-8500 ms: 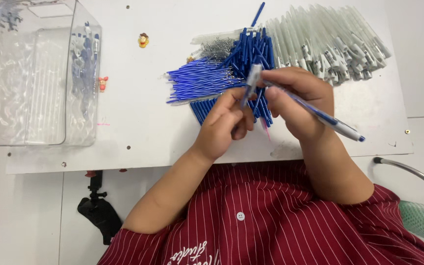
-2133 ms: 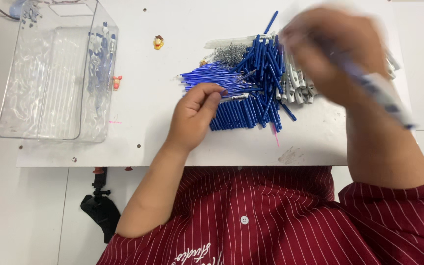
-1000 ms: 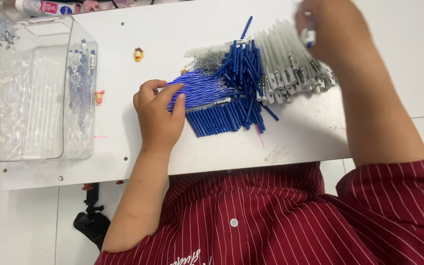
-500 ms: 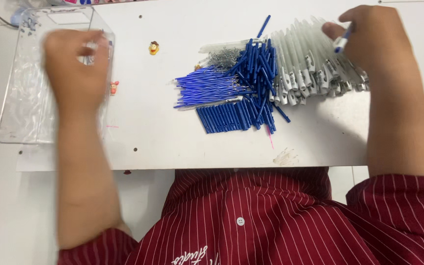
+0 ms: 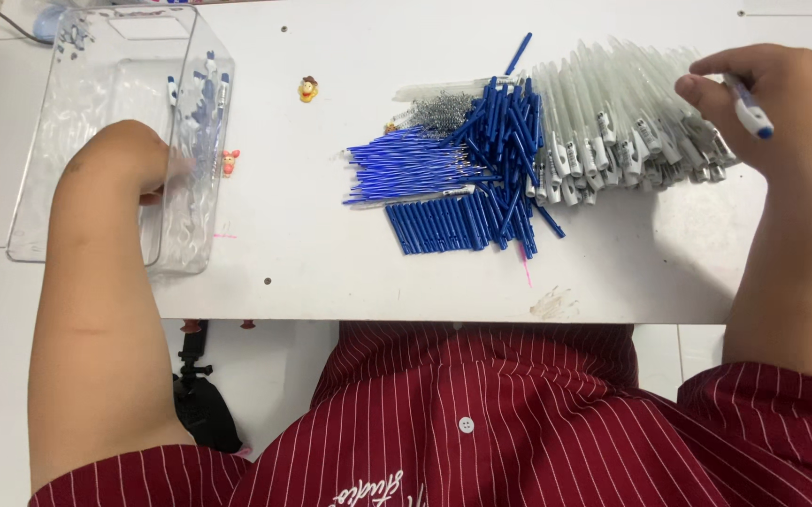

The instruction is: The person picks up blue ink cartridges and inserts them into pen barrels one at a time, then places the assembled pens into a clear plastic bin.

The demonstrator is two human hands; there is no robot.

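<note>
From the head view, your left hand (image 5: 120, 160) reaches into the clear plastic bin (image 5: 59, 202) at the far left of the tabletop (image 5: 312, 253); its fingers are hidden behind the wrist and the bin wall, so you cannot tell from here whether they are open or closed on anything. A few finished pens (image 5: 211, 89) lie in the bin just beyond that hand, so by the look of it only a small share of the work is done. Your right hand (image 5: 781, 103) is closed on a pen (image 5: 749, 108) with a blue tip, pinched between thumb and fingers (image 5: 706, 89) and held just over the right end of the heap of clear pen barrels (image 5: 612, 122). To the left of those fingers lie the blue caps (image 5: 509, 141), the blue refills (image 5: 406, 164) and a small tangle of springs (image 5: 439, 111), all still in large piles, so most of the assembling seems left to do.
</note>
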